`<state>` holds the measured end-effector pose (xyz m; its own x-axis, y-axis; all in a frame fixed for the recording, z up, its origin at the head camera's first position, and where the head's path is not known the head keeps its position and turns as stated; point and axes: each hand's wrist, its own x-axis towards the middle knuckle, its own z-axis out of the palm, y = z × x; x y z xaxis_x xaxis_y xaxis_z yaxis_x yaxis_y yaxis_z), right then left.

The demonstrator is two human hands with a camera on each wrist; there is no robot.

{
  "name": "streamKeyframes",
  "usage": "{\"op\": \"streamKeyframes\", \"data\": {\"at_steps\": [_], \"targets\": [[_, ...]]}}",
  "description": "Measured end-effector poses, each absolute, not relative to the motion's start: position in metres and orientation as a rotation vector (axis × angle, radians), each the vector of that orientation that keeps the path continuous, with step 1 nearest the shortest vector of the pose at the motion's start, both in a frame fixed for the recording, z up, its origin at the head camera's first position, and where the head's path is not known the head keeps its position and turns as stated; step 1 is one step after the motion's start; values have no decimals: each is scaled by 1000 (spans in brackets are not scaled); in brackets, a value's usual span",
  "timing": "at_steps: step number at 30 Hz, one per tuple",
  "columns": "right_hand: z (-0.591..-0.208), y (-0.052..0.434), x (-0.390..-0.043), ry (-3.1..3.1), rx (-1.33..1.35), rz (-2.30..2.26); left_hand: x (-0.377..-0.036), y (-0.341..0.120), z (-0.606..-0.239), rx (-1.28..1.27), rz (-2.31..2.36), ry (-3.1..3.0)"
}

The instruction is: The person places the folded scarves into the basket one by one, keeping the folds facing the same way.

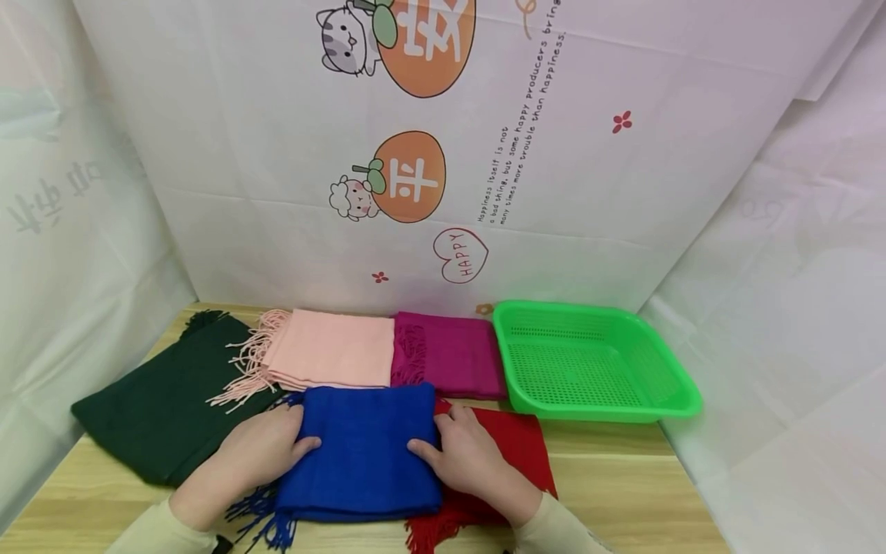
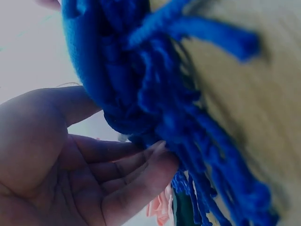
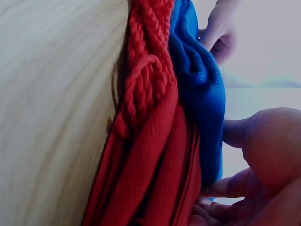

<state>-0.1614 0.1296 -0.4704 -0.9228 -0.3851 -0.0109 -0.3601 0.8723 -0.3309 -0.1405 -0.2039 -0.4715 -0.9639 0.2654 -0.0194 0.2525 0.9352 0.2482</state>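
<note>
A folded blue scarf (image 1: pixel 365 450) with fringe lies at the front of the table, partly over a folded red scarf (image 1: pixel 512 435). On its left edge my left hand (image 1: pixel 266 446) grips it, thumb on top and fingers around the side; the left wrist view shows the fingers by the blue fringe (image 2: pixel 207 141). My right hand (image 1: pixel 467 454) holds the opposite edge, thumb on top, above the red scarf. In the right wrist view the red folds lie beneath the blue layers, and some right fingertips are hidden behind the cloth.
A dark green scarf (image 1: pixel 173 400) lies at the left. Behind the blue one are a folded pink scarf (image 1: pixel 339 346) and a magenta scarf (image 1: pixel 464 354). A green plastic basket (image 1: pixel 602 412) stands at the back right. White printed sheets (image 1: pixel 554 269) wall the table on three sides.
</note>
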Motion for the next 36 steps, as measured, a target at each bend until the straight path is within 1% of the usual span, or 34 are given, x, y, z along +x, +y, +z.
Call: {"op": "streamKeyframes", "data": {"at_steps": [8,17,27,36], "targets": [[-473,128,-163,2940,-549,-547,-144,-198,-477,263,484,2985],[-470,121,-161,2839,-502,-753,-145,-191,-479,145,698,2923],[-468,119,-164,2665,-419,-1014,-154,-201,-480,2,1169,2633],[-467,116,-167,2545,-364,-1174,-157,-206,-485,-128,1437,2421]]}}
